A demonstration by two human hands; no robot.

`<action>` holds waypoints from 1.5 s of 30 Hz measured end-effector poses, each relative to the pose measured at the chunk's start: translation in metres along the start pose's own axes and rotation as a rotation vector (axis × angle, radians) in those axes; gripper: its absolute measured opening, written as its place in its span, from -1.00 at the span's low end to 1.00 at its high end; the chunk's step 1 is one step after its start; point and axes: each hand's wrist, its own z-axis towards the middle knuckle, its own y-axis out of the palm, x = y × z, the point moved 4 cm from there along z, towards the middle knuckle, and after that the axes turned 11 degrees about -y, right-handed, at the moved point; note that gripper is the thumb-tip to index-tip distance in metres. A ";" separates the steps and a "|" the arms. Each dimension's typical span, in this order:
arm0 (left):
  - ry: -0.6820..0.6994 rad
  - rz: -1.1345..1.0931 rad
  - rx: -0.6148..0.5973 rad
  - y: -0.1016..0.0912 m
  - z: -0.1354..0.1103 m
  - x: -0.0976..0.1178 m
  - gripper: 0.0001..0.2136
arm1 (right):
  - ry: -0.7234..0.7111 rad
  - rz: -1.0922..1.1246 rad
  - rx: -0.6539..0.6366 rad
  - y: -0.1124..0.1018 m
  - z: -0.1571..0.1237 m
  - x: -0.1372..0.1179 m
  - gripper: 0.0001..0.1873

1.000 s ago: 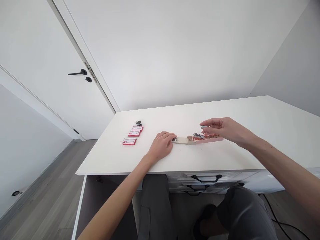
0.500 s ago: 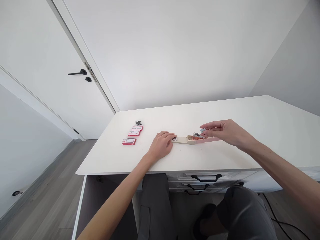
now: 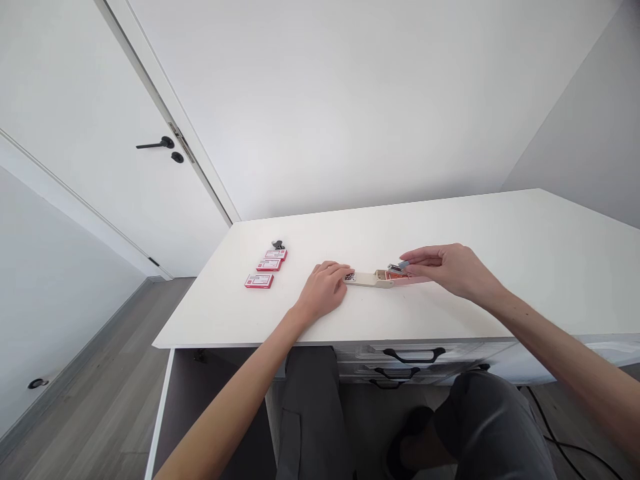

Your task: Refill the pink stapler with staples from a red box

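Note:
An opened-out stapler (image 3: 369, 279), cream at one end and pinkish at the other, lies across the white top. My left hand (image 3: 325, 288) presses down on its left end, fingers curled over it, beside a patterned black-and-white label. Over the right part, my right hand (image 3: 447, 268) pinches a small silvery-blue staple strip (image 3: 403, 265) between thumb and fingers. The strip is right at the metal part (image 3: 395, 269) standing up from the stapler's open channel, where orange-red shows inside. My right hand hides the stapler's far right end.
Several red-and-white small boxes (image 3: 259, 281) lie in a column on the left of the cabinet top (image 3: 210, 300). Behind them sits a small black object (image 3: 278, 245). Drawers with black handles (image 3: 414, 355) are below the front edge, and a wall rises behind.
My right hand has lowered slightly and brought the staple strip closer to the stapler's metal part. My left hand stays on the stapler's left end.

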 end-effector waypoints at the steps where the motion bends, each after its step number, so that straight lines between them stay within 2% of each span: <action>1: 0.000 0.000 0.001 0.000 0.000 0.000 -0.59 | 0.010 -0.004 -0.001 -0.001 0.000 0.000 -0.81; 6: 0.000 -0.002 -0.002 -0.001 0.000 0.001 -0.59 | 0.028 0.011 0.009 -0.003 -0.002 -0.003 -0.75; 19: -0.006 0.009 -0.013 -0.001 0.000 0.002 -0.59 | -0.098 -0.072 0.060 0.006 -0.007 -0.003 -0.62; 31: -0.014 0.012 -0.017 -0.002 0.000 0.003 -0.58 | -0.136 -0.064 0.076 0.020 -0.010 -0.003 -0.72; 41: -0.012 0.009 -0.018 -0.001 0.000 0.002 -0.59 | -0.197 -0.211 0.128 0.020 -0.014 -0.007 -0.72; 45: -0.014 0.003 -0.013 -0.001 0.000 0.003 -0.59 | -0.296 -0.300 0.140 0.022 -0.014 -0.009 -0.71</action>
